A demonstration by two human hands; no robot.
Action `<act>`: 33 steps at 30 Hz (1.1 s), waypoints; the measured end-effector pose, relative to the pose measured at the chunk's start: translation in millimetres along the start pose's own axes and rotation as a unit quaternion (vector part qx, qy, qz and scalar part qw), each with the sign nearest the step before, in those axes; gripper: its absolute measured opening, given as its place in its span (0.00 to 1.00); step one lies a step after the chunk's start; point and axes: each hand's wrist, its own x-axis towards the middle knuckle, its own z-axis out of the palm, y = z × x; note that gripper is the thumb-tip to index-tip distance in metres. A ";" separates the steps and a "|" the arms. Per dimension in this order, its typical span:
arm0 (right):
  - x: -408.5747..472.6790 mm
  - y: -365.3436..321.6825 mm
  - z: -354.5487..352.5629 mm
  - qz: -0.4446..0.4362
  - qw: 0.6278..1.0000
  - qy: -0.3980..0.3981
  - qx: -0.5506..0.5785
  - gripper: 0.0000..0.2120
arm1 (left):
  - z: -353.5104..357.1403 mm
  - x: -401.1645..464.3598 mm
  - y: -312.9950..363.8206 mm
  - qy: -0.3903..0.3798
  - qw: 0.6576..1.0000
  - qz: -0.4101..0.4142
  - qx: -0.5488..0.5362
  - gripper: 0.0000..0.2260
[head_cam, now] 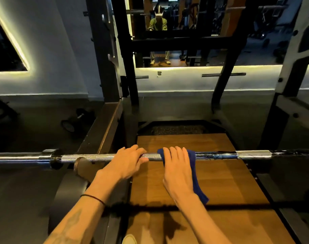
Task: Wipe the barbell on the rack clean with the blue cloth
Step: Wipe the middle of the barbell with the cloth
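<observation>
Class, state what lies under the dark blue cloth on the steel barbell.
The knurled steel barbell passes under the dark blue cloth beneath the right hand; that covered stretch is hidden.

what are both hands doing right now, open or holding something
Left hand: grips the barbell, fingers over it, thumb under.
Right hand: open, fingers laid flat, pressing the blue cloth onto the barbell.
</observation>
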 end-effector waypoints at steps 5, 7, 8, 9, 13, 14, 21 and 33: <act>12.7 -32.7 3.6 -0.073 0.996 -0.030 0.041 0.27 | 5.3 -0.1 -1.9 0.026 0.999 0.015 -0.040 0.11; 9.2 -12.6 0.8 -0.097 0.994 -0.027 0.044 0.29 | 6.5 -0.9 -9.0 0.028 0.998 0.046 -0.045 0.13; 5.3 1.5 -1.0 -0.095 0.994 -0.008 0.051 0.27 | 8.3 -2.8 -12.3 0.042 0.996 0.061 -0.053 0.14; 1.1 17.5 -2.4 -0.085 0.995 0.021 0.054 0.25 | 11.8 -5.7 -13.1 0.071 0.993 0.076 -0.058 0.15; -11.7 69.8 -10.2 -0.030 0.996 0.075 0.023 0.21 | 35.7 -15.3 -6.9 0.211 0.973 0.089 -0.033 0.18; -12.0 73.5 -8.9 -0.017 0.997 0.073 0.014 0.22 | 40.4 -16.5 -5.2 0.235 0.967 0.089 -0.034 0.19; -3.7 -1.3 9.1 0.006 0.998 0.026 -0.049 0.23 | 68.8 -22.0 0.0 0.331 0.942 0.062 -0.014 0.27; -1.3 58.9 -5.1 0.004 0.999 0.045 0.010 0.17 | 67.6 -25.3 3.8 0.338 0.938 0.040 -0.069 0.20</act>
